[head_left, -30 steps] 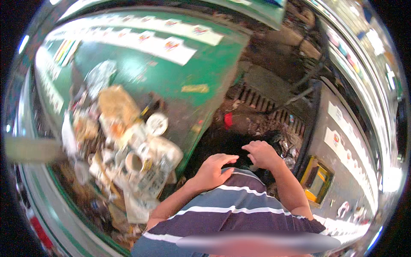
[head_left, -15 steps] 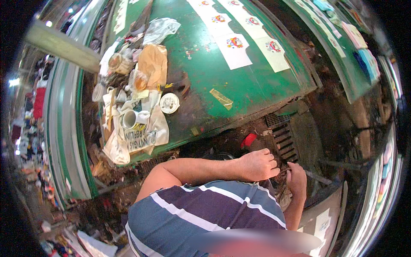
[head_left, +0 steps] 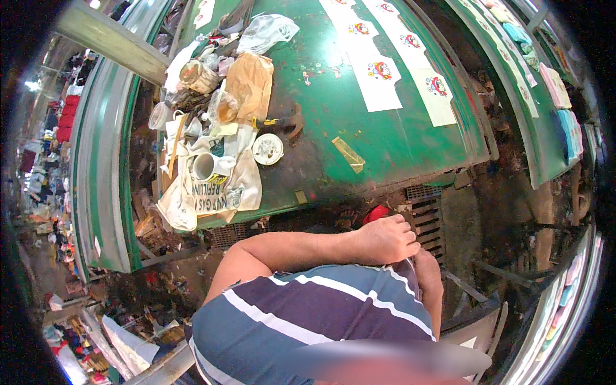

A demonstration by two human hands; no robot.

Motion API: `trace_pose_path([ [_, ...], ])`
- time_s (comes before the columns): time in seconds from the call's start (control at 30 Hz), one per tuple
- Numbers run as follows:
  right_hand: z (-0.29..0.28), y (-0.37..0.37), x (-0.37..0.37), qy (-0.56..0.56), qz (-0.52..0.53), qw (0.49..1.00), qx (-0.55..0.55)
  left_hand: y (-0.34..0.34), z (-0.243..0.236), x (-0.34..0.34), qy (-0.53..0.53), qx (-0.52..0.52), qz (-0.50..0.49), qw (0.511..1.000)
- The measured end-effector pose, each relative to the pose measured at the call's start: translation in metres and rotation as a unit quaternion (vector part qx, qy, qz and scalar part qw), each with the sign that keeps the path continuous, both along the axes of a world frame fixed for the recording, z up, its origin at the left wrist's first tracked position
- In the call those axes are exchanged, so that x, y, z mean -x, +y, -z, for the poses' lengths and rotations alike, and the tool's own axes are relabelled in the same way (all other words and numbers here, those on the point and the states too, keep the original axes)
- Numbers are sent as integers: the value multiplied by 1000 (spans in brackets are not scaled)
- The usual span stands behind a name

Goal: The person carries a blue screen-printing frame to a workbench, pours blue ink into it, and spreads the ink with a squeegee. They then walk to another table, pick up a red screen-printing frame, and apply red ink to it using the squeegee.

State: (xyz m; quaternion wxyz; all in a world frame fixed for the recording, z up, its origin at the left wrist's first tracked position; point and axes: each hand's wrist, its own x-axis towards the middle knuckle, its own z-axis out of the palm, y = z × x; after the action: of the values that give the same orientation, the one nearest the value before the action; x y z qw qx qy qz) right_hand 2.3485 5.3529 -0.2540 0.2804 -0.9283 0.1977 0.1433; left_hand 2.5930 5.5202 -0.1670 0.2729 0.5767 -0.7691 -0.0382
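Observation:
My left hand [head_left: 384, 239] lies across the front of my body, its fingers curled in and closed. Whatever it may hold is hidden beneath it. Close by, my right hand [head_left: 428, 269] has its fingers bent in toward the left one, at the edge of my striped shirt [head_left: 333, 298]. Its fingertips are tucked out of sight, and I cannot make out anything in them. Both hands are off the near edge of a long green table [head_left: 308, 173]. Beyond the left hand, a red thing [head_left: 377, 213] shows low down, partly covered.
At the table's left end are a white mug [head_left: 204, 167], a round white lid [head_left: 267, 149], brown paper [head_left: 249, 86], a clear plastic bag [head_left: 266, 33] and rags. White printed fabric pieces [head_left: 380, 74] lie in rows farther right. A floor grate [head_left: 427, 221] sits below; another green table [head_left: 545, 154] stands right.
My right hand has moved left, up against the left hand, and its fingers have drawn in. The left hand stays closed and has shifted slightly. The view has turned a little.

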Motion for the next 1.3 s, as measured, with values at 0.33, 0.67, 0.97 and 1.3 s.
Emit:
trace_pose_path([
  [0.33, -31, -6, 9, -57, 64, 995, -42, -52, -8, 25, 8, 116, 148, 982],
  [0.67, -52, -118, 67, -22, 151, 979, 133, -159, -8, 43, -36, -21, 225, 974],
  [0.97, -51, -251, 197, 3, 238, 960, 148, -377, -17, 162, -73, -6, 344, 936],
  [1.3, -76, -322, 327, -11, 405, 900, 159, -546, -26, 257, 28, -16, 430, 902],
])
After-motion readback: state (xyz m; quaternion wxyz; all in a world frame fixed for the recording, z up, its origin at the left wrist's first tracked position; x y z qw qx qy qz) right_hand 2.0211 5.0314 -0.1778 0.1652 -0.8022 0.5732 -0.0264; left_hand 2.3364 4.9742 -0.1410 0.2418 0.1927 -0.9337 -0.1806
